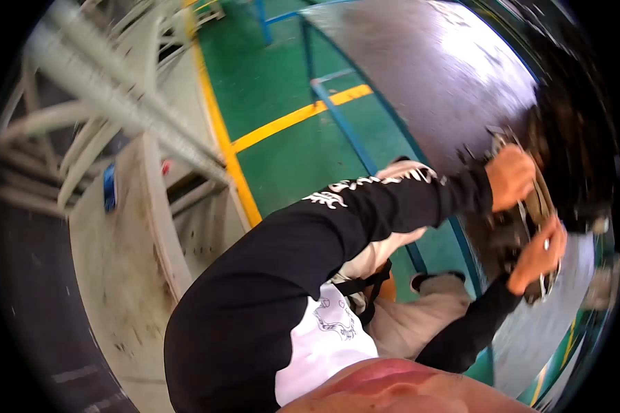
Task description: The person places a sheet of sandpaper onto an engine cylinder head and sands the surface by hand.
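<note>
My left hand [511, 177] is closed at the far end of a long brownish metal part [541, 196] on the grey tabletop [420, 62]. Just below it in the view, my right hand [541, 253] has its fingers bent and pressed together at the near end of the same part, with a ring on one finger. What each hand grips is mostly hidden by the fingers. Small dark metal pieces [506, 230] lie between the hands and beside them.
Dark, blurred machinery [579, 151] stands close beyond the hands. Blue table legs [348, 127] rise from a green floor with yellow lines. On the left are a pale worn bench [127, 275], a blue object [109, 187] and thick pale metal bars [117, 89].
</note>
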### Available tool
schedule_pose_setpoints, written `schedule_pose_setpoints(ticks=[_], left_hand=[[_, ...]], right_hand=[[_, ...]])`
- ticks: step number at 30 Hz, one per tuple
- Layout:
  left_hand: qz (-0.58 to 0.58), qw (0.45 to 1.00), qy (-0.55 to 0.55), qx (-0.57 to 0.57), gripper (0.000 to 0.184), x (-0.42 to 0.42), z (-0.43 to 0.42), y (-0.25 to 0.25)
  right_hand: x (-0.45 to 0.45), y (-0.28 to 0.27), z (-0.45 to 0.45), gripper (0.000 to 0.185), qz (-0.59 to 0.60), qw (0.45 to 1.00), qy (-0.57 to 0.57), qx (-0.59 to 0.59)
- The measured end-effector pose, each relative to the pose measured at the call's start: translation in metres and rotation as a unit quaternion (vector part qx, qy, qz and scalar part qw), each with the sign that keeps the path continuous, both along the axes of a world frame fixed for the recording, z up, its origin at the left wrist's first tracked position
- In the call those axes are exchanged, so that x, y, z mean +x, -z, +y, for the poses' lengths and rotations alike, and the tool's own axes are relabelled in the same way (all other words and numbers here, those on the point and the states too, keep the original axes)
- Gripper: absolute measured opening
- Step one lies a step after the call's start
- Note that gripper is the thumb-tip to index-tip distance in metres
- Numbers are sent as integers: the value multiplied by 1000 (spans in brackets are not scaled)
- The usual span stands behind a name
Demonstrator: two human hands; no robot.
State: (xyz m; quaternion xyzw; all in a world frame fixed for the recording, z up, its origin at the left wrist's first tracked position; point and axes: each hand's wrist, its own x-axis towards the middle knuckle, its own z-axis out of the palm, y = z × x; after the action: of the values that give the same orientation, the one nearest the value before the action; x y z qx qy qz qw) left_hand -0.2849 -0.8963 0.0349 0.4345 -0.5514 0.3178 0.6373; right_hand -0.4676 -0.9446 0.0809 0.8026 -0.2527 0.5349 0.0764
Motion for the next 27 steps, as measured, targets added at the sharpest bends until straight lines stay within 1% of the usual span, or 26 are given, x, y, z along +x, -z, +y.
schedule_pose_setpoints(ticks=[1,2,3,4,6,8,9,10,11,12,13,15,16,17,20,21,22,23,24,26,27], left_hand=[[-23,999,-26,-17,13,4,-1,8],[-14,1000,-25,-8,17,7,4,12],[-9,999,-30,11,17,11,13,12],[-3,999,-29,30,17,12,20,12],[-4,998,-48,38,15,21,16,19],[-7,997,-62,50,13,30,7,30],[-34,995,-76,52,12,43,3,35],[-60,993,-89,57,12,55,10,34],[-104,978,-132,120,15,73,20,34],[-146,973,-127,124,18,97,35,31],[-159,966,-131,155,21,123,45,33],[-84,972,-29,216,22,160,89,14],[-64,969,-45,235,23,172,114,7],[-28,949,-70,307,23,179,144,-6],[-78,886,-110,444,25,208,219,-27],[-68,855,-132,497,26,216,241,-30],[-15,834,-162,528,27,219,257,-31],[-1,852,-186,489,28,217,275,-27],[0,847,-215,485,28,217,289,-24],[-14,812,-268,519,27,224,312,-18],[-13,784,-284,552,27,225,327,-25]], right_hand=[[-1,-1,-11,17,8,993,50,-105],[0,-6,-15,21,0,997,65,-38],[2,-10,-21,27,-47,993,29,108],[12,-34,-5,31,-33,982,59,174],[20,-50,-35,31,-27,987,-43,155],[39,-62,-32,31,-32,982,-74,172],[48,-62,-32,30,-41,977,-107,183],[58,-60,-35,30,-49,972,-124,195],[68,-58,-35,30,-49,968,-127,212],[75,-56,-33,31,-49,964,-126,229],[80,-60,-26,34,-23,968,-104,227],[81,-60,-44,36,2,957,-114,266],[81,-60,-53,37,5,950,-126,286],[82,-62,-49,37,3,949,-131,285],[79,-66,-45,37,-21,948,-161,274],[74,-62,-54,36,-11,952,-154,265],[69,-57,-61,36,-1,955,-146,258],[64,-54,-64,36,-1,955,-146,258],[61,-52,-65,35,12,961,-129,243],[52,-43,-82,33,34,966,-112,232],[49,-46,-76,35,60,968,-56,238]])
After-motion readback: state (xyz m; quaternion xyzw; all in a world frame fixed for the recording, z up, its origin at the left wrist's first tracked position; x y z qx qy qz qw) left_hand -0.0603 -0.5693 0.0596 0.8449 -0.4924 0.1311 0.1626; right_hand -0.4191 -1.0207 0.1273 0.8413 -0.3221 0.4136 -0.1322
